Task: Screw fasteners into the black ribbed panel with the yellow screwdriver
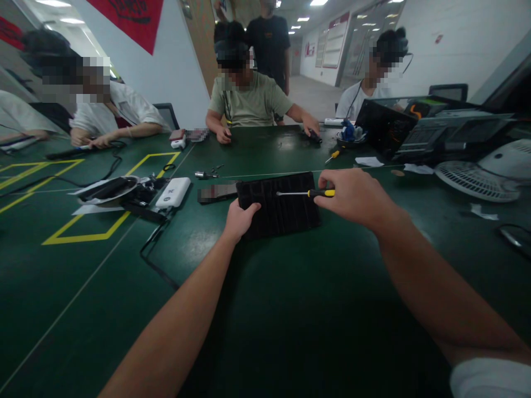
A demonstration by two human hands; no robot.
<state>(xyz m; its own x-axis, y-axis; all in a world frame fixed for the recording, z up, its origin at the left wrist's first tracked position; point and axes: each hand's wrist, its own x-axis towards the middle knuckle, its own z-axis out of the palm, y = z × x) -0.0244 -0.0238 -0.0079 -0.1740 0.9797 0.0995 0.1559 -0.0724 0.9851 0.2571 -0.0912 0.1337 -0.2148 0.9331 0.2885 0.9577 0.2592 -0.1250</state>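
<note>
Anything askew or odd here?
White fan grille lies flat on the green table at right, paper scraps beside it. Black ribbed rectangular panel, gripped by left hand, sits skewed; right hand holds yellow-handled screwdriver over it.

White power bank (pixel 173 192), desk fan (pixel 477 179)

A ribbed panel (pixel 286 215) is laid on the counter (pixel 290 309), with a screwdriver (pixel 305 193) held across its far edge. A power bank (pixel 173 192) is placed to its left, a fan (pixel 477 179) well to its right.

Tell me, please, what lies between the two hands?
In the head view, the black panel spans from left hand to right hand, with the screwdriver shaft held over it.
</note>
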